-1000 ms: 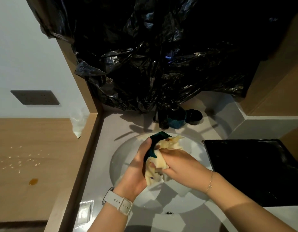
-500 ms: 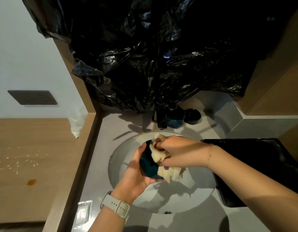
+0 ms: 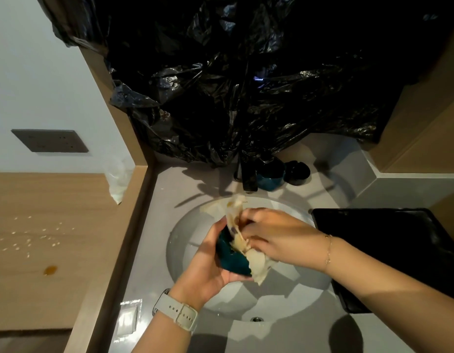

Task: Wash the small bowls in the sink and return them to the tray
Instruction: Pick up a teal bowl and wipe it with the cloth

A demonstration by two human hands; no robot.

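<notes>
Left hand [image 3: 210, 261] cups teal bowl [image 3: 232, 258] over sink [image 3: 185, 225]; right hand [image 3: 274, 235] grips cloth [image 3: 256, 263], apparently inside bowl.

My hands work over the middle of the sink [image 3: 195, 296], and the basin lies open below them and toward me. Behind them the tap [image 3: 249, 174] stands at the back rim, with a teal bowl [image 3: 269, 178] and a black bowl [image 3: 297, 171] just beside it, and black plastic sheeting [image 3: 246, 85] hangs down onto them, closing the way back. On my right the black tray [image 3: 389, 240] lies against the basin. On my left a strip of bare worktop [image 3: 154, 225] runs along a raised wooden ledge [image 3: 124, 240].
</notes>
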